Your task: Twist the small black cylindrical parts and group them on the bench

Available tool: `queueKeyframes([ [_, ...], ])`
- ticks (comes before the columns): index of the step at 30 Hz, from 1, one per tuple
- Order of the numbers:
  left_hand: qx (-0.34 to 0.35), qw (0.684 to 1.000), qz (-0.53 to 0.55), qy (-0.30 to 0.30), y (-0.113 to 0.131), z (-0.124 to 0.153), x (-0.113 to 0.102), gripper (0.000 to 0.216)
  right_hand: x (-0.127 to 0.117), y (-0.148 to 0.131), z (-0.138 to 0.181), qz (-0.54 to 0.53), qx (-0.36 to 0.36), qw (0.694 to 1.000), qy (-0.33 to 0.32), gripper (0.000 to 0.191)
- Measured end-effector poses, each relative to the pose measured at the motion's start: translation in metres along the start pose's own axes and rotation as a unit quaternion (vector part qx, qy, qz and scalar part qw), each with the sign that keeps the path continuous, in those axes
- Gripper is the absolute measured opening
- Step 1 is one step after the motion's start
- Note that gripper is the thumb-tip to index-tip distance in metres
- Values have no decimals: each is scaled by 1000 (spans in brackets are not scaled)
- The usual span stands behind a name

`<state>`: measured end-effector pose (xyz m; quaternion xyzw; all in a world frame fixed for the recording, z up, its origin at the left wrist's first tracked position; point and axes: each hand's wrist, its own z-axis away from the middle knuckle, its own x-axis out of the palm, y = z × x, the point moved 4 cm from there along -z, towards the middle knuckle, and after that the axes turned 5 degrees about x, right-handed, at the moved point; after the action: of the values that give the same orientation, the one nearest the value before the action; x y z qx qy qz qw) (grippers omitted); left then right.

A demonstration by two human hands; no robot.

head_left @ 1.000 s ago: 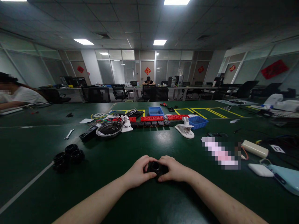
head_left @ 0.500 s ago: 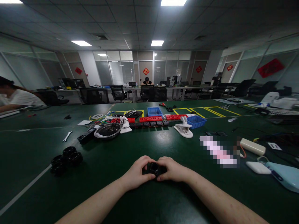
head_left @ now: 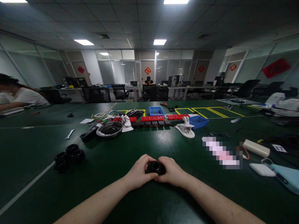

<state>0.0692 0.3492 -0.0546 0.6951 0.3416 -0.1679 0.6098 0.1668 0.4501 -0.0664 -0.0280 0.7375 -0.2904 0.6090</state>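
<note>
At the near middle of the green table (head_left: 149,202), both hands are wrapped round a black round part (head_left: 155,166) with a raised hollow collar on top. My left hand (head_left: 140,171) grips its left side, and my right hand (head_left: 171,171) closes on its right side. The thumbs nearly meet at the near edge, and fingers hide much of the part's sides. Over to the left stands a cluster of several glossy black round pieces (head_left: 70,158), apart from my hands.
Beyond my hands are a metal bowl (head_left: 109,134), a white clamp-like stand (head_left: 186,129), red socket strips (head_left: 152,118) and blue bins (head_left: 198,122). A wrench (head_left: 69,134) lies left. A cream block (head_left: 256,148) and light-blue case (head_left: 287,177) lie right. A person (head_left: 25,95) sits far left.
The view has shifted slightly, so the scene sits a little further right. Both hands stay on the black round part, with the right fingers drawn closer round it.
</note>
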Motion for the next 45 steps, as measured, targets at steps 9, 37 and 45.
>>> queueKeyframes([
  [9,-42,996,-14,82,1,2,2,32,5,-9,2,83,66,993,55,34],
  [37,20,1000,2,-6,1,1,-3,36,2,8,-6,-214,37,971,-104,34],
  [45,-59,995,-7,84,4,6,4,30,12,3,-3,-48,81,995,42,33],
])
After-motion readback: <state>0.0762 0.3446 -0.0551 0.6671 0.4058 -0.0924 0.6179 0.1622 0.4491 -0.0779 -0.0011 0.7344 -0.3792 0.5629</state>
